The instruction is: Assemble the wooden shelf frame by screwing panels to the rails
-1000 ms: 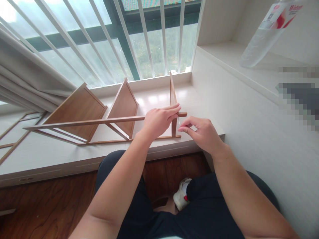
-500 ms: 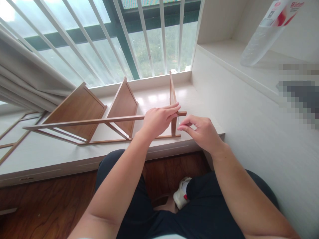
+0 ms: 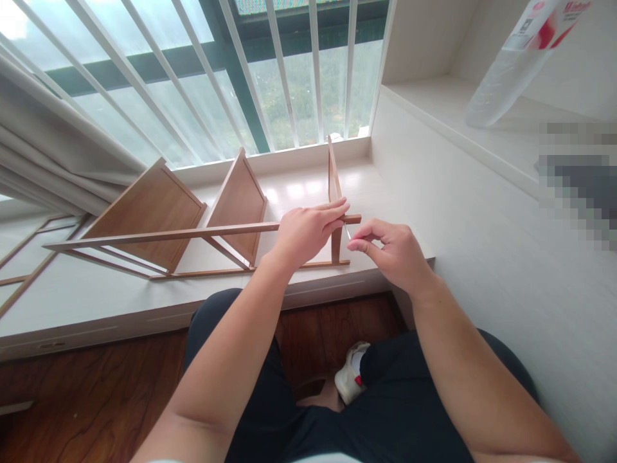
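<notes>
At the frame's centre your left hand (image 3: pixel 308 233) lay fingers together over the wooden rack (image 3: pixel 193 222)'s top rail on the window ledge (image 3: pixel 87 302), a light, stiff, likely tippy frame, while your right hand (image 3: pixel 390 254) pinched a thin metal tool (image 3: pixel 346 231) at the joint.

Wooden rack (image 3: pixel 193 233) on windowsill (image 3: pixel 96 292), bottle (image 3: pixel 511 64) on shelf (image 3: pixel 482 122) right, curtain (image 3: pixel 53 154) left

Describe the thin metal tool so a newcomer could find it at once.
Start at the wooden rack lying on the window ledge. At its right end, the right hand pinches a thin metal tool against the rail: the only silvery item among brown wood.
</notes>
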### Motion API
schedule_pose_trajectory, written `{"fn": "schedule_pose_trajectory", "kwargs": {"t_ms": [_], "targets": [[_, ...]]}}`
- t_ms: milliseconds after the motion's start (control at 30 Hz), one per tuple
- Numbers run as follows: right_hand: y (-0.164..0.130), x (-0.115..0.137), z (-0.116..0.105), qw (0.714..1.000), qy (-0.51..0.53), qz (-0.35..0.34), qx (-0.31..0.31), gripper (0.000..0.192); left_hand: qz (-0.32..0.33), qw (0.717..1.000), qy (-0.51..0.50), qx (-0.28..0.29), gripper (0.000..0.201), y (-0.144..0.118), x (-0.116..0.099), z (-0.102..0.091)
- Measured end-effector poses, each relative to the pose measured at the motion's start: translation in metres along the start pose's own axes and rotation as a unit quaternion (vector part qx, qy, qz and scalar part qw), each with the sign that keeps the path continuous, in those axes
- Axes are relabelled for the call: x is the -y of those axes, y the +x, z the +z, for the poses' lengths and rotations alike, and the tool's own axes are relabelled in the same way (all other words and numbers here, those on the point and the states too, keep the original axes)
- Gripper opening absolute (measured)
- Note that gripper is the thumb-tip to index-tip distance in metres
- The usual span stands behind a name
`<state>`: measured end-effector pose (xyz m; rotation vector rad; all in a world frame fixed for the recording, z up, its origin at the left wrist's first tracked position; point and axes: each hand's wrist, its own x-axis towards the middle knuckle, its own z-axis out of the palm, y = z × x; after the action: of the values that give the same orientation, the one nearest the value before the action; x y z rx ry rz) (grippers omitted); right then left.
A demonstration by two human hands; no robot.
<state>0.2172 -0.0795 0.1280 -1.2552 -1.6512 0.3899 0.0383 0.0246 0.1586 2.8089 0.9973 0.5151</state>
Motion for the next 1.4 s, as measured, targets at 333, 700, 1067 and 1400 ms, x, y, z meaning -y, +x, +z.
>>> {"fn": "schedule_pose_trajectory", "kwargs": {"t_ms": [333, 700, 1067, 1400], "targets": [[0.0, -0.003, -0.001, 1.0, 0.002, -0.006, 0.026, 0.025, 0.012, 1.0, 0.009, -0.012, 0.036, -0.001, 0.002, 0.001], [0.0, -0.004, 0.001, 1.0, -0.008, -0.022, 0.015, 0.018, 0.006, 1.0, 0.012, -0.007, 0.037, -0.001, 0.001, 0.001], [-0.001, -0.008, 0.005, 0.999, -0.012, -0.044, -0.004, 0.019, 0.005, 1.0, 0.01, -0.007, 0.037, 0.0, 0.0, 0.001], [-0.003, -0.013, 0.008, 0.991, -0.047, -0.12, -0.033, 0.021, 0.003, 1.0, 0.012, -0.006, 0.037, 0.0, 0.0, 0.001]]}}
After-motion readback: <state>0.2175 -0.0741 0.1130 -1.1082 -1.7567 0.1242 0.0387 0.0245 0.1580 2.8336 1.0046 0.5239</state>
